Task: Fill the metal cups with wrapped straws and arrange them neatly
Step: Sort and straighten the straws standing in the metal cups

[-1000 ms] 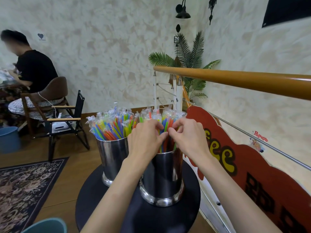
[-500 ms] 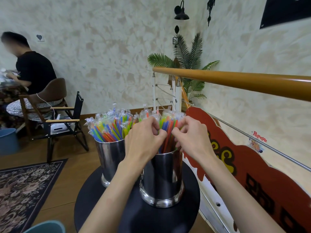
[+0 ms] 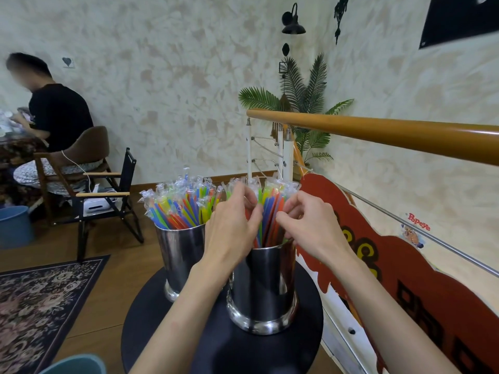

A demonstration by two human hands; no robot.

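Two shiny cylindrical metal cups are standing side by side on a round black surface [image 3: 221, 354], the near metal cup [image 3: 263, 287] in front of the person and the far metal cup [image 3: 181, 255] just to its left and a little further back. Both are holding upright bundles of colourful straws in clear plastic wrappers: the far cup's wrapped straws [image 3: 178, 209] are fanning out above its rim, untouched, while the near cup's wrapped straws [image 3: 270, 209] are sitting directly between the two hands. The left hand [image 3: 232, 233] is reaching in from the lower left with its fingers curled into the left side of that bundle, fingertips gripping among the straws just above the rim. The right hand [image 3: 310, 225] is coming in from the lower right, its thumb and fingers pinching straws on the right side of the same bundle. The two hands are nearly meeting over the near cup, with red, orange, blue and green straws showing in the narrow gap between them. Behind the cups, a wooden handrail [image 3: 378, 133] is running across to the right above a red painted sign board [image 3: 405, 279], and a green palm plant [image 3: 302, 103] is standing in the corner. To the left, a seated person in a black shirt [image 3: 59, 114] is sitting on a brown chair [image 3: 89, 152], beside a black folding chair [image 3: 108, 193], with a patterned dark rug [image 3: 40, 300] lying on the wooden floor.
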